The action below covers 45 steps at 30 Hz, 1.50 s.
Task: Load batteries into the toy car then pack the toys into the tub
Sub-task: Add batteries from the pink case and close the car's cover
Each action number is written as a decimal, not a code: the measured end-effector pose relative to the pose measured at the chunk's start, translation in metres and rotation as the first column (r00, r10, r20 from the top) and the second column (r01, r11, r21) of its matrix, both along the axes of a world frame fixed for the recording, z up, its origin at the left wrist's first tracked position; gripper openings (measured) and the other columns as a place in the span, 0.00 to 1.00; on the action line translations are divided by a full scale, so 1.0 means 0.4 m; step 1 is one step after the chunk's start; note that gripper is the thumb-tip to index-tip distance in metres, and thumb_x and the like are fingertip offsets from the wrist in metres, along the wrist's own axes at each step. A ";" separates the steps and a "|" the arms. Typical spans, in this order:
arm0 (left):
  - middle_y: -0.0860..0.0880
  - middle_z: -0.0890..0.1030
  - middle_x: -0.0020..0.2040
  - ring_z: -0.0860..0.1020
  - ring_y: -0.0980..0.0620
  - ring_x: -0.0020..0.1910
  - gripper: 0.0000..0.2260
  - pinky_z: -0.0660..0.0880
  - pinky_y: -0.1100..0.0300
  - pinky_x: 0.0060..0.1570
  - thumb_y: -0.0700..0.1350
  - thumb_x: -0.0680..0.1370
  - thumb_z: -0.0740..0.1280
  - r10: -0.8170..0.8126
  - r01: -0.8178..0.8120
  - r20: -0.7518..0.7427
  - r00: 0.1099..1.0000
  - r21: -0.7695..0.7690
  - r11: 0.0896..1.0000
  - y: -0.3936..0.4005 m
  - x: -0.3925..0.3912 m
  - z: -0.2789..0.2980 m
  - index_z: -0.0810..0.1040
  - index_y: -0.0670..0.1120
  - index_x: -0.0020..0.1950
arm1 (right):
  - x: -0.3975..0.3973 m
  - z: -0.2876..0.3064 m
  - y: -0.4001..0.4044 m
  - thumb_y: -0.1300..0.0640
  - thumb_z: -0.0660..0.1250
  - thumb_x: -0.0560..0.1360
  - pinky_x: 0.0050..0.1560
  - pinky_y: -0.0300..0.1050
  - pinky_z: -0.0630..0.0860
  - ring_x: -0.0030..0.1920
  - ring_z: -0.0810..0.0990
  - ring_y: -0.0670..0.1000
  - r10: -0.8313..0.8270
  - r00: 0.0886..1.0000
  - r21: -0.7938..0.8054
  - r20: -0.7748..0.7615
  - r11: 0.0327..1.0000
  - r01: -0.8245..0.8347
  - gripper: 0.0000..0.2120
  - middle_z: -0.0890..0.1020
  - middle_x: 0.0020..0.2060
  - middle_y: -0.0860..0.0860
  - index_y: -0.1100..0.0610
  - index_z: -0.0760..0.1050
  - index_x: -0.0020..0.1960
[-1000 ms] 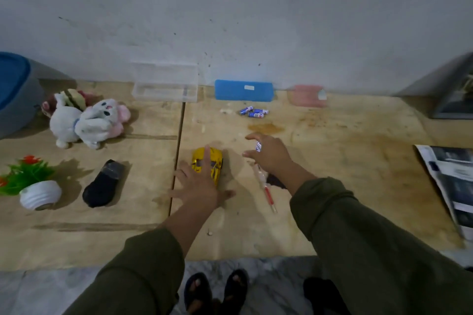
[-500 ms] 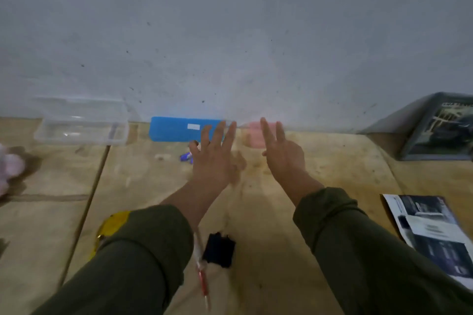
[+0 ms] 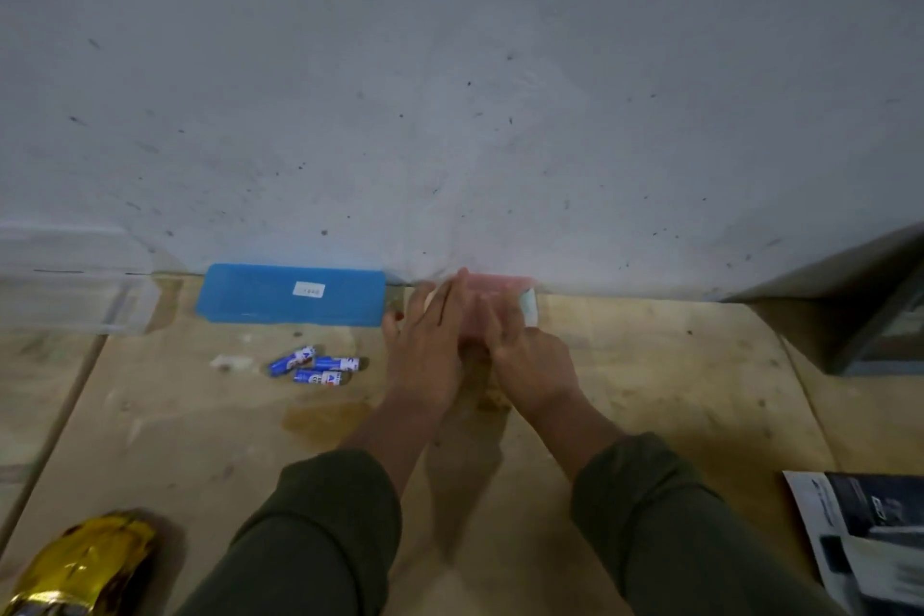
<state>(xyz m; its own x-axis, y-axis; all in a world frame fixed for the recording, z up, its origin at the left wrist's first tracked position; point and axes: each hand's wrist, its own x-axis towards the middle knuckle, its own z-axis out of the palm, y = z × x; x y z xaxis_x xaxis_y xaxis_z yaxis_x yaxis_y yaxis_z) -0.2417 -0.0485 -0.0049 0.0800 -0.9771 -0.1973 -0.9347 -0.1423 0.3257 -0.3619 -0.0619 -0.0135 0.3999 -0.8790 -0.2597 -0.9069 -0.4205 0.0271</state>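
Both my hands are stretched out to a small pink box (image 3: 501,284) that stands against the wall. My left hand (image 3: 429,348) wraps its left end and my right hand (image 3: 531,364) holds its front; the picture is blurred there. Three blue batteries (image 3: 316,364) lie loose on the wooden table (image 3: 200,440), left of my left hand. The yellow toy car (image 3: 86,563) sits at the near left corner of the view, partly cut off. A clear plastic tub (image 3: 75,298) stands at the far left by the wall.
A flat blue case (image 3: 291,295) with a white label lies against the wall between the tub and the pink box. A dark framed object (image 3: 876,310) leans at the far right. A magazine (image 3: 872,548) lies at the near right.
My head and both hands have moved forward towards the wall. The hands, spread in the air half a second ago, now rest on the pink box. The plush toys have left the view.
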 end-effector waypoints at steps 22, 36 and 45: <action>0.48 0.53 0.77 0.55 0.46 0.75 0.39 0.55 0.46 0.73 0.57 0.77 0.64 -0.050 0.040 -0.053 0.997 -0.182 0.983 -0.016 0.005 0.000 0.34 0.63 0.71 | -0.041 0.144 -0.104 0.63 0.77 0.64 0.27 0.44 0.80 0.29 0.82 0.55 0.092 0.991 -0.320 0.093 0.946 -0.058 0.23 0.80 0.53 0.59 0.60 0.76 0.57; 0.48 0.54 0.74 0.53 0.45 0.73 0.47 0.57 0.47 0.71 0.50 0.74 0.70 -0.127 0.136 0.057 0.990 -0.206 0.969 -0.060 0.038 -0.012 0.33 0.60 0.75 | 0.014 0.019 -0.132 0.56 0.66 0.76 0.58 0.48 0.76 0.57 0.79 0.58 0.253 0.940 -0.128 0.228 0.965 -0.229 0.20 0.79 0.60 0.58 0.61 0.72 0.66; 0.47 0.55 0.75 0.54 0.45 0.73 0.46 0.57 0.46 0.71 0.52 0.74 0.70 -0.114 0.121 0.048 0.992 -0.168 0.978 -0.056 0.037 -0.011 0.36 0.60 0.76 | -0.013 0.018 -0.092 0.52 0.55 0.79 0.57 0.49 0.77 0.53 0.78 0.57 0.290 0.902 -0.240 0.320 0.946 -0.219 0.14 0.79 0.56 0.56 0.57 0.74 0.58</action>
<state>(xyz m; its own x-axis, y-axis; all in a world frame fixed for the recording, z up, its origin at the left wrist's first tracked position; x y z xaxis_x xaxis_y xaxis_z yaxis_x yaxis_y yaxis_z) -0.2270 -0.0707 -0.0092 -0.0333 -0.9991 -0.0259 -0.9537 0.0241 0.2997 -0.3673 -0.0989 -0.0064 0.6497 -0.7535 0.1008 -0.7360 -0.6567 -0.1643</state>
